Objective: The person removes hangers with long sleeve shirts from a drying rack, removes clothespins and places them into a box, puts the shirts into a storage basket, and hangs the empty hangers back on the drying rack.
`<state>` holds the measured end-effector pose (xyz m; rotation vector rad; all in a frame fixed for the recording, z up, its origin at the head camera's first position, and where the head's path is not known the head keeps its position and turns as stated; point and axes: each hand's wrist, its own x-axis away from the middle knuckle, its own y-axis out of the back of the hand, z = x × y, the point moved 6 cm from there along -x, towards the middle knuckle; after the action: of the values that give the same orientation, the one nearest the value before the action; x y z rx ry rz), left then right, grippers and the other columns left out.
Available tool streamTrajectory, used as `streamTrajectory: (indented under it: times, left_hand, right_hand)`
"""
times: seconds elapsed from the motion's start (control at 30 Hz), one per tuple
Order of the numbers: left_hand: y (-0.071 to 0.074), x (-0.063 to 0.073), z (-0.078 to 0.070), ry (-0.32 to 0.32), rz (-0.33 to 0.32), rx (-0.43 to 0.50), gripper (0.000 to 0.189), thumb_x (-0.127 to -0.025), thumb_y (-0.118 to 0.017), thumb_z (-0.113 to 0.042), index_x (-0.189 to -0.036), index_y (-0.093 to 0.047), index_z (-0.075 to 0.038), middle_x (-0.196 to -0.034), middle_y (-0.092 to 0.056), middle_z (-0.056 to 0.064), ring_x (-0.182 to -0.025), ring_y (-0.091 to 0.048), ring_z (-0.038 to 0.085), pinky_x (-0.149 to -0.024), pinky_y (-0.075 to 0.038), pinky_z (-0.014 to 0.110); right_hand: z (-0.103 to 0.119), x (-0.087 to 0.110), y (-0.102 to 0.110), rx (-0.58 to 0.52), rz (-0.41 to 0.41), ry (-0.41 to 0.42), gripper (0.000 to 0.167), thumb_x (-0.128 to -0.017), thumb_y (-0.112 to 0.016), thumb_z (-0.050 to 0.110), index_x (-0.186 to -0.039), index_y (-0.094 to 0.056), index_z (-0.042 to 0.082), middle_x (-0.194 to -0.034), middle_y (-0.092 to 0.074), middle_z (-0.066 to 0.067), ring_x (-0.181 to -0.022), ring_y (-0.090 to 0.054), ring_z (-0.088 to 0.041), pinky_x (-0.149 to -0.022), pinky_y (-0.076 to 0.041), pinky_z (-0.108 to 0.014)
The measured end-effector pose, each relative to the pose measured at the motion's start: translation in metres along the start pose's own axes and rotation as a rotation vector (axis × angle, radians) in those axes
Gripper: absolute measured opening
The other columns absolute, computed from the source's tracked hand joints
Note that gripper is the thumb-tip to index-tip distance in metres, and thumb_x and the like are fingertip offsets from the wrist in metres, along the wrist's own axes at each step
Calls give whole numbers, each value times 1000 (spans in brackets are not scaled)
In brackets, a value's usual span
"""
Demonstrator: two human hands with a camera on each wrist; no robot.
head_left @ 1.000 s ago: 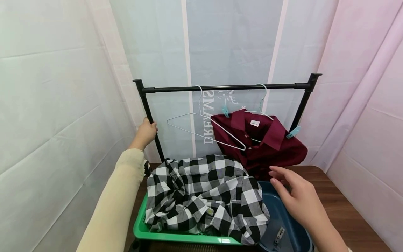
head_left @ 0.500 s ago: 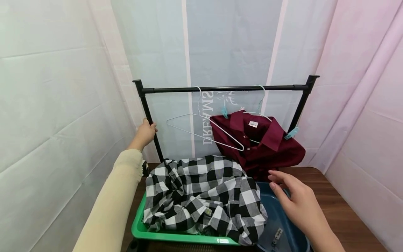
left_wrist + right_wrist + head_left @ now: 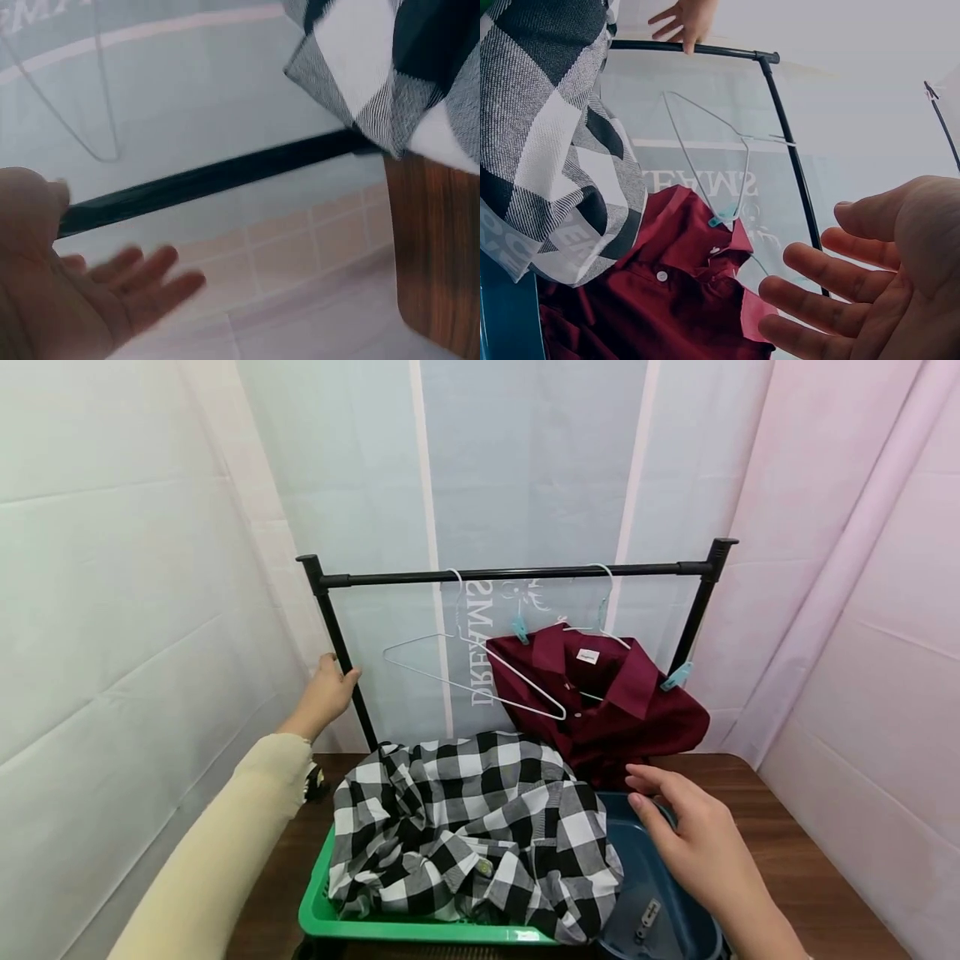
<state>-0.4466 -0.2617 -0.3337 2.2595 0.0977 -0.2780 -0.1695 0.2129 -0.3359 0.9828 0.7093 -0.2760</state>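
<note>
My left hand (image 3: 324, 693) is at the left post of the black clothes rack (image 3: 333, 627). In the left wrist view its fingers are spread and loose beside the post, not wrapped round it. My right hand (image 3: 697, 843) hovers over the blue basin (image 3: 633, 877), fingers relaxed and holding nothing. On the rack's rail hang a bare white wire hanger (image 3: 517, 677) and, to its right, a maroon shirt (image 3: 645, 718) on another hanger. Teal clothespins (image 3: 677, 677) clip that shirt at both shoulders. A black-and-white checked shirt (image 3: 480, 810) lies bunched in a green basket (image 3: 420, 931).
A grey clothespin (image 3: 647, 920) lies in the blue basin, which stands against the basket's right side. Everything rests on a brown wooden table (image 3: 780, 852). Pale curtains (image 3: 135, 568) enclose the rack at the back and sides.
My left hand has loosened from the rack post and dropped slightly. The whole scene has shifted a little left in the head view; my right hand keeps its relaxed pose.
</note>
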Motion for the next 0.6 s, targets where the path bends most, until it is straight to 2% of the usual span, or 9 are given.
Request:
streamTrajectory:
  times: [0.13,0.23,0.3,0.43,0.6]
  left_hand:
    - [7,18,7,26,-17,1,75,-110,-44,-33,-158,-7,11,-152,-29,41,-141,-34,53,-113,-34,63]
    - [15,37,8,7,-45,15,75,-107,-49,-32,-157,-13,10,-150,-33,41,-138,-39,53,-111,-36,64]
    - [19,51,6,-10,-50,51,74,-107,-51,-33,-157,-16,9,-149,-36,40,-135,-42,54,-109,-39,64]
    - [23,82,0,-16,-11,107,75,-107,-51,-41,-158,-19,4,-152,-37,35,-133,-46,52,-105,-44,63]
    - [24,124,-8,-27,23,107,74,-106,-52,-45,-158,-24,-1,-154,-41,29,-133,-50,49,-99,-49,60]
  right_hand:
    - [1,-1,0,9,3,-4,41,-94,-76,13,-133,-67,19,-117,-72,3,-99,-66,-13,-84,-40,-1]
    - [0,-1,0,17,17,-12,40,-94,-76,14,-133,-67,19,-116,-72,3,-99,-66,-14,-82,-46,-7]
    - [0,0,-1,20,31,-20,41,-94,-76,14,-134,-67,18,-117,-72,3,-100,-67,-15,-81,-53,-16]
    - [0,0,-2,27,54,-32,41,-94,-76,15,-134,-66,18,-119,-72,0,-102,-69,-19,-78,-60,-36]
    - [0,0,-6,24,88,-50,40,-96,-74,18,-135,-66,19,-115,-72,0,-98,-67,-19,-73,-59,-37]
